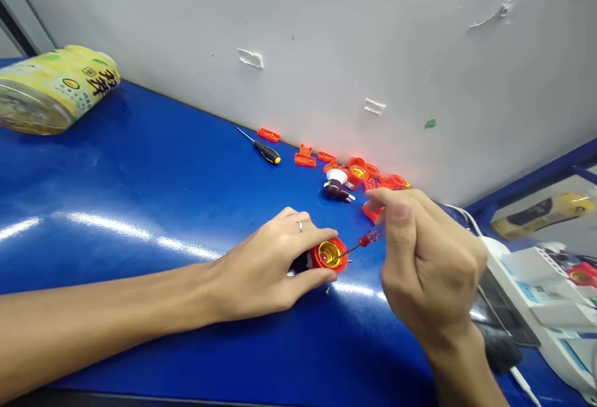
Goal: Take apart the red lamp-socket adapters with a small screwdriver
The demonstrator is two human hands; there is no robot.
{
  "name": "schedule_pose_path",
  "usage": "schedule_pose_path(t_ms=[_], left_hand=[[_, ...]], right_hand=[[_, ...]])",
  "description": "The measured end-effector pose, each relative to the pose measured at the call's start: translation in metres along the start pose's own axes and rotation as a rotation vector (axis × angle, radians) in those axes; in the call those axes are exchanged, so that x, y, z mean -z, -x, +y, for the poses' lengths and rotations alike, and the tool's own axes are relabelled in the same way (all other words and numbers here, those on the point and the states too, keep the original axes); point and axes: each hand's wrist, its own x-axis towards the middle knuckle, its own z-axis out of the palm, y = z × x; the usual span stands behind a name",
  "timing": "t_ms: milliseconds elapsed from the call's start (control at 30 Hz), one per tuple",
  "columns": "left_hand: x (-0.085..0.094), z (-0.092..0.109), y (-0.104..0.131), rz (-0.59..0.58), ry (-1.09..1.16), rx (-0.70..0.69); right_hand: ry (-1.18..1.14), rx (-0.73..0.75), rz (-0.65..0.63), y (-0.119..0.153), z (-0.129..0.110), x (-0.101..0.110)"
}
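Note:
My left hand (275,264) grips a red lamp socket (339,248) between thumb and fingers, low over the blue table. Its round mouth faces up and shows a gold-coloured threaded lining. In my right hand (424,251) is a screwdriver (368,238) with a clear and red handle, held slanting down to the left. The blade's tip reaches into the socket; what it touches there is too small to make out. Just below the socket lies a tiny screw-like piece (327,290). A metal prong sticks out at the socket's right side.
Along the wall (298,34) lie a black and yellow screwdriver (267,151), several red plastic parts (305,157) and a white and dark brown plug-like piece (336,184). A drink bottle (60,87) rests at far left. At right stand a white compartment tray (527,295) and a cable (525,385).

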Motion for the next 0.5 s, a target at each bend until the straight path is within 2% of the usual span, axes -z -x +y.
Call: schedule_pose_path(t_ms=[133, 267, 300, 433, 500], left_hand=[[0.0, -0.001, -0.001, -0.001, 0.009, -0.01], [0.0, 0.0, -0.001, -0.014, 0.028, -0.01], [0.0, 0.0, -0.001, -0.013, 0.03, -0.008], [0.0, -0.001, 0.0, -0.016, 0.027, 0.003], [0.0, -0.002, 0.0, -0.027, 0.031, 0.007]], right_hand=[[-0.449, -0.077, -0.104, 0.003, 0.003, -0.001], [-0.409, -0.027, 0.035, 0.005, 0.003, 0.002], [-0.4, -0.014, 0.025, 0.005, 0.004, 0.004], [-0.533, 0.006, -0.243, 0.003, 0.011, 0.016], [-0.567, -0.03, -0.331, 0.002, 0.016, 0.022]])
